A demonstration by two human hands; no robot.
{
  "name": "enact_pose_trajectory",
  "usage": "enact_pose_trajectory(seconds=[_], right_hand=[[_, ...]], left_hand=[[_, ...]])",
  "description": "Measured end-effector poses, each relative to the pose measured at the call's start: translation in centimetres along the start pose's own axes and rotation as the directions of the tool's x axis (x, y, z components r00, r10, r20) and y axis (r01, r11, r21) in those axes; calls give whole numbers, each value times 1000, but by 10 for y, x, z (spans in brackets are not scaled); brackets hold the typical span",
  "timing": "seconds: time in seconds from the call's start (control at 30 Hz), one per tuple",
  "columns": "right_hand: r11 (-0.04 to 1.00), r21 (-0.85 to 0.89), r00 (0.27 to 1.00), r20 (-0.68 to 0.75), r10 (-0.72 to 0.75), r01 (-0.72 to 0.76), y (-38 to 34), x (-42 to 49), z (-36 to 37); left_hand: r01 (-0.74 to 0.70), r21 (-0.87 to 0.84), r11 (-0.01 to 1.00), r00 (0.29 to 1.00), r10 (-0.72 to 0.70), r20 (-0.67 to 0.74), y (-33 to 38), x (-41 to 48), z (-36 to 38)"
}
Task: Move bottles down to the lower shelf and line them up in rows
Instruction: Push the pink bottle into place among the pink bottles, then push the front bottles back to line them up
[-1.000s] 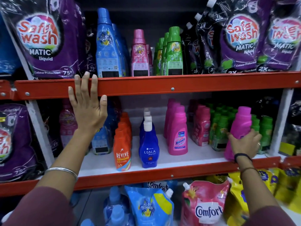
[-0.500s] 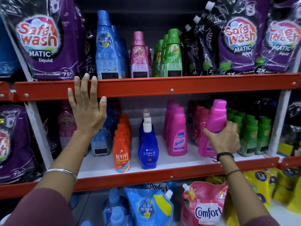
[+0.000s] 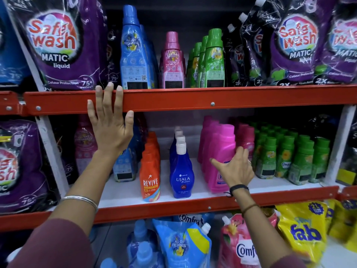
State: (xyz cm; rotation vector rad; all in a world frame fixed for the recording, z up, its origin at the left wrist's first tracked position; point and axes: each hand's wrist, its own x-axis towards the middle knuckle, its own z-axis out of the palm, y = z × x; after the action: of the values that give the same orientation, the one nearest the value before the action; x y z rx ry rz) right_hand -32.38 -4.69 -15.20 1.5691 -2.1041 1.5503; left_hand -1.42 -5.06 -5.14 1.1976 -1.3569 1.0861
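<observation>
My right hand (image 3: pixel 235 169) is wrapped around a bright pink bottle (image 3: pixel 222 144), which stands at the front of the pink row on the lower shelf (image 3: pixel 193 207). My left hand (image 3: pixel 110 130) lies flat with spread fingers on the red rail of the upper shelf (image 3: pixel 193 99) and holds nothing. On the upper shelf stand tall blue bottles (image 3: pixel 133 55), pink bottles (image 3: pixel 172 60) and green bottles (image 3: pixel 213 59). Rows of orange Revive bottles (image 3: pixel 150 176), blue Ujala bottles (image 3: pixel 181 175) and small green bottles (image 3: pixel 286 157) fill the lower shelf.
Purple Safewash pouches (image 3: pixel 63 45) hang at the upper left and upper right. Below the lower shelf lie a blue refill pouch (image 3: pixel 181 246), a pink Comfort pouch (image 3: pixel 239 248) and yellow fab pouches (image 3: pixel 303 231). A white upright (image 3: pixel 52 151) bounds the bay on the left.
My right hand has carried the pink bottle leftwards from the shelf's right end, past the green bottles, to the front of the pink row. My left hand has stayed on the rail.
</observation>
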Motion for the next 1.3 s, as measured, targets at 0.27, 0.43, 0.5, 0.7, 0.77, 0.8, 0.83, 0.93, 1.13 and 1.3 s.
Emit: enact_pose_trajectory(seconds=[0.27, 0.43, 0.5, 0.7, 0.77, 0.8, 0.83, 0.93, 1.13, 1.3], right_hand=[[998, -53, 999, 25, 40, -38, 1, -4, 12], [995, -94, 998, 47, 49, -44, 0, -3, 12], [992, -126, 999, 47, 25, -19, 4, -5, 12], [966, 257, 999, 26, 26, -32, 30, -14, 8], [872, 486, 998, 54, 35, -57, 38, -15, 5], [830, 554, 997, 68, 38, -69, 42, -16, 3], [804, 589, 996, 83, 33, -76, 46, -17, 2], [798, 598, 987, 161, -22, -80, 55, -19, -2], [694, 668, 910, 412, -45, -268, 83, -19, 8], [581, 724, 859, 505, -78, -373, 90, -11, 4]], left_hand=[[-7, -8, 1000, 1000, 7, -12, -2, 0, 3], [11, -41, 999, 1000, -11, -2, 0, -1, 0], [48, -67, 997, 999, -48, 5, 6, -1, -4], [84, -337, 938, 996, -88, 4, 44, -20, -16], [42, -456, 889, 999, -47, 0, 70, -38, -16], [48, -521, 852, 999, -43, 23, 86, -48, -16], [72, -588, 806, 997, -46, 60, 103, -58, -16], [221, -752, 621, 971, -68, 229, 155, -86, -19], [752, -589, 297, 636, -90, 767, 225, -133, -14], [905, -386, 177, 412, -146, 900, 240, -149, 0]])
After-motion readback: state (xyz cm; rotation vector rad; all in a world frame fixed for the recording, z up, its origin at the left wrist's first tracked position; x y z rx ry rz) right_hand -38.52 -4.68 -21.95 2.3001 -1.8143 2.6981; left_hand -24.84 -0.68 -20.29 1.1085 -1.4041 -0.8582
